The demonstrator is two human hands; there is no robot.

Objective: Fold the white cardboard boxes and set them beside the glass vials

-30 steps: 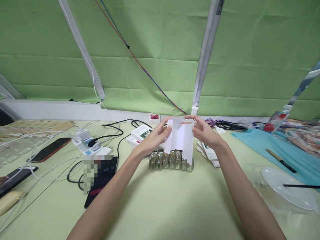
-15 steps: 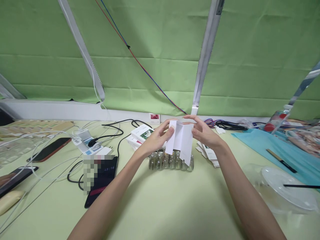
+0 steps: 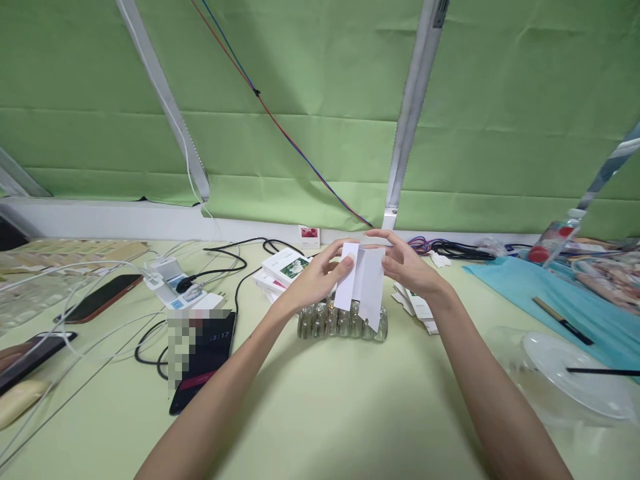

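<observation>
Between my two hands is a white folded paper carton (image 3: 371,283), its panels bent along the creases and its inside facing me. My left hand (image 3: 320,273) pinches the left panel, thumb in front. My right hand (image 3: 407,263) grips the right edge, its index finger reaching over the top. Below the carton several small clear glass bottles (image 3: 320,322) stand in a row on the table. Left of them lie printed white boxes (image 3: 283,270), one with a flower picture. Flattened white cartons (image 3: 416,308) lie beyond my right wrist.
A phone (image 3: 205,367) lies by my left forearm, near a power strip (image 3: 175,287) with tangled cables. On the right are a blue cloth (image 3: 530,293), a utility knife (image 3: 563,321), a lidded plastic bowl (image 3: 575,380) and a bottle (image 3: 557,237). Another white box (image 3: 309,237) stands at the back.
My left hand has moved slightly right with the carton's left panel, so the two panels are closer together. My right hand has hardly moved.
</observation>
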